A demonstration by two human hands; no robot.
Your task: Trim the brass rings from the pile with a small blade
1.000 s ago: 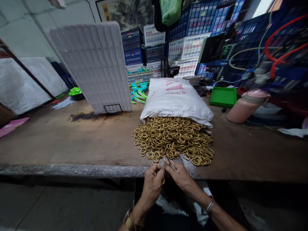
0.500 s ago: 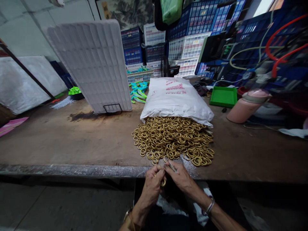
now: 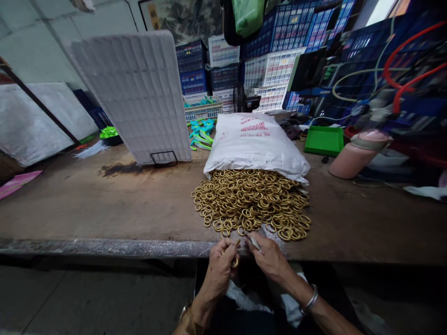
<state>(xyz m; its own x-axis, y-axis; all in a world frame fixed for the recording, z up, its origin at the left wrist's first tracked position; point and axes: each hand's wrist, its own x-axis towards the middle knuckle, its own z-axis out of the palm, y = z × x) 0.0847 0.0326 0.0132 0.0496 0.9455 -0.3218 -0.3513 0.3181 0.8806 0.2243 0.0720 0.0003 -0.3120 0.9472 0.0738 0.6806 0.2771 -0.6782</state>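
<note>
My left hand is closed around gold-coloured rings; one hangs below the fingers and another sticks out at the fingertips. How many rings it holds is hidden. My right hand grips a slim grey tool, its tip pointing up and left; its exact kind does not show. A small gap separates the two hands, which are at the table's front edge. Just beyond them lies a heap of gold-coloured rings, spilling from under a white sack with red print.
The brown wooden table has a worn front edge. A tall white ribbed panel stands at left. To the right are a green tray and a leaning pink bottle. Stacked crates fill the back; red hoses hang at right.
My right hand has moved slightly right with the tool, so the hands are further apart. A ring end now shows at my left fingertips.
</note>
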